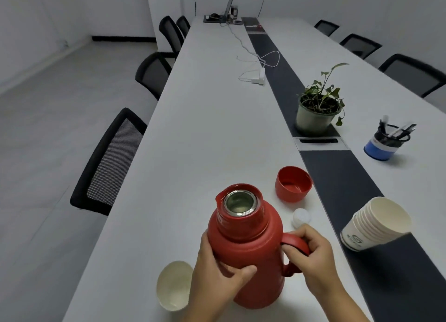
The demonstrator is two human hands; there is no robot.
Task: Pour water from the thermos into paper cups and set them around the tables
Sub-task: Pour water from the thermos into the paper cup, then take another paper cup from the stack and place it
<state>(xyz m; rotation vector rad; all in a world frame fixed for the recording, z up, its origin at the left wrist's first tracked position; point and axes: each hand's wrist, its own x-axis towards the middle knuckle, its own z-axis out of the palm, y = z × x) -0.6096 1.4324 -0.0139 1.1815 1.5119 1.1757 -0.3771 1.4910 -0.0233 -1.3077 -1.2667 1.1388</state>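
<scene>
Right hand (pixel 313 254) curled round handle, left hand (pixel 217 271) clasping red plastic thermos (pixel 243 244) body | uncapped | white paper cup (pixel 172 285) beside left hand, fill unclear | stacked paper cups (pixel 376 225) beyond right hand: undistributed.

A red thermos (pixel 248 247) stands open on the white counter (pixel 198 133), its steel mouth uncovered. The left hand (pixel 222 273) clasps its body; the right hand (pixel 313 254) curls round the handle. A paper cup (pixel 173 285) stands just left of the thermos. Behind lie the red lid (pixel 293 184) and a white stopper (pixel 301 217). A cup stack (pixel 376 225) lies tilted on the dark strip (pixel 337 177), with a plant (pixel 318 109) and pen holder (pixel 386 143) further back.
</scene>
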